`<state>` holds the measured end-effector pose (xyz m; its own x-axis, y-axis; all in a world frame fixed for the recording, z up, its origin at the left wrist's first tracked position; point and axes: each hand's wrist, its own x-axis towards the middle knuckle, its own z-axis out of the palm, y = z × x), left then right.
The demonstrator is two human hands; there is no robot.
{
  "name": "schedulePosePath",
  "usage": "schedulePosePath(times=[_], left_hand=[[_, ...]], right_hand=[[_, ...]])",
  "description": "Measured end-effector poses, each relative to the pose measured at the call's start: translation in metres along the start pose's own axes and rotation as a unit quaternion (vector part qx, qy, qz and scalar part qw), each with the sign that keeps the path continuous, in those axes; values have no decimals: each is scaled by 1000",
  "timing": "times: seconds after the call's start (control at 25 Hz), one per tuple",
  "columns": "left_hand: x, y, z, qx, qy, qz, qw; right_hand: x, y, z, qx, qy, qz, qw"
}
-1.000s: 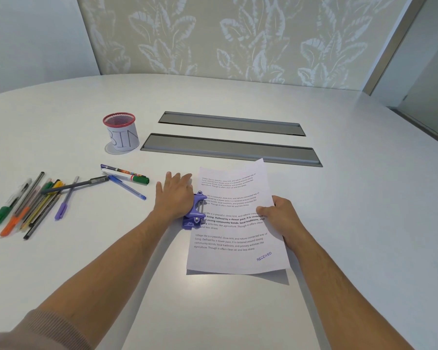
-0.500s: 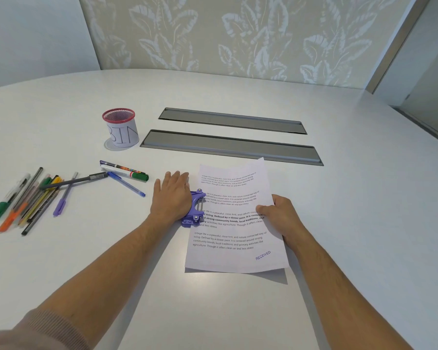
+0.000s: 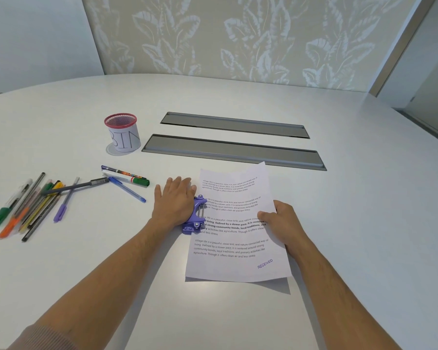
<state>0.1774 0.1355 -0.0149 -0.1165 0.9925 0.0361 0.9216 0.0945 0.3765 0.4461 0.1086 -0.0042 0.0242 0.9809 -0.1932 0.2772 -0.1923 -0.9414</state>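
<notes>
A printed sheet of paper (image 3: pixel 234 256) with a blue RECEIVED stamp lies on the white table (image 3: pixel 352 236), its left edge slid into a purple hole punch (image 3: pixel 195 215). My left hand (image 3: pixel 173 200) lies flat on top of the punch, fingers straight, pressing it down. My right hand (image 3: pixel 280 221) pinches the sheet's right edge, thumb on top of the page and fingers under it. The sheet's near right corner is lifted off the table and casts a shadow.
A red mesh cup (image 3: pixel 122 133) labelled BIN stands at the back left. Several pens and markers (image 3: pixel 29 205) lie scattered on the left, and more pens (image 3: pixel 127 179) lie near my left hand. Two grey cable hatches (image 3: pixel 233 151) run across the table's middle.
The punch's lever has gone down under my left hand. The sheet and my right hand have stayed in place.
</notes>
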Motion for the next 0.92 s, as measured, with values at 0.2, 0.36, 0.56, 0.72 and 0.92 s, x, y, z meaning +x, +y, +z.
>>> schedulePosePath(times=[0.2,0.36,0.56,0.72,0.92], left_hand=[[4,0,0,-16,-15,-14,1000],[2,-2,3,6,0,-5,1000],[1,-3,4,2,4,-1,1000],[7,3,-4,-12,-22,-20,999],[8,18,-19,5,-65,-54,996]], right_hand=[[3,5,0,6,0,-5,1000],[5,7,0,15,-2,-7,1000],[5,6,-1,41,-7,1,999],[0,3,-4,112,-22,8,993],[-9,1,-10,144,-16,1,989]])
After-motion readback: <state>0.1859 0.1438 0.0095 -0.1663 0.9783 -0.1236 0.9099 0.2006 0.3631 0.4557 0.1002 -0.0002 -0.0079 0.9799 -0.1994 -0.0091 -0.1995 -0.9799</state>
